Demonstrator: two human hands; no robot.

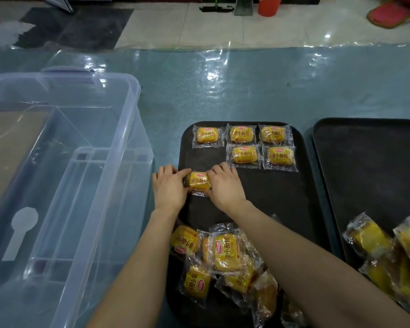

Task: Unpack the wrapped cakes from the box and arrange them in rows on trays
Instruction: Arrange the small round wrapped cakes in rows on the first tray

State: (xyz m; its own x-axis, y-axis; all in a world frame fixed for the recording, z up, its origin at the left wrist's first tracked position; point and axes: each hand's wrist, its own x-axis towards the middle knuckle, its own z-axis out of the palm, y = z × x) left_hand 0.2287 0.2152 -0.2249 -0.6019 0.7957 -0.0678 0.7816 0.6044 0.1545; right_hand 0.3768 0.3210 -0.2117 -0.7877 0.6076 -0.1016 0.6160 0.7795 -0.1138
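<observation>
Yellow cake in clear wrapper (198,181) is pinched at both ends by left hand (169,188) and right hand (224,185), frame centre, on black plastic tray (265,197). Five cakes (243,134) are rowed above; loose pile (225,254) at lower centre is left to place. Clear plastic box (57,162) looks emptied.

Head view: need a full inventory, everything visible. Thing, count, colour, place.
clear plastic storage bin: 1, transparent, table left
teal table under clear plastic sheet: 1, teal, beneath everything
black rectangular plastic trays: 2, black, centre tray and right tray
arranged wrapped yellow cakes: 5, yellow, centre tray's far end, rows of three and two
held wrapped cake: 1, yellow, centre tray's left side
loose wrapped cakes: count unclear, yellow, heaped at centre tray's near end, more on right tray's near corner
red bucket: 1, red, floor beyond table
hands: 2, left hand and right hand, both pinching the held cake
</observation>
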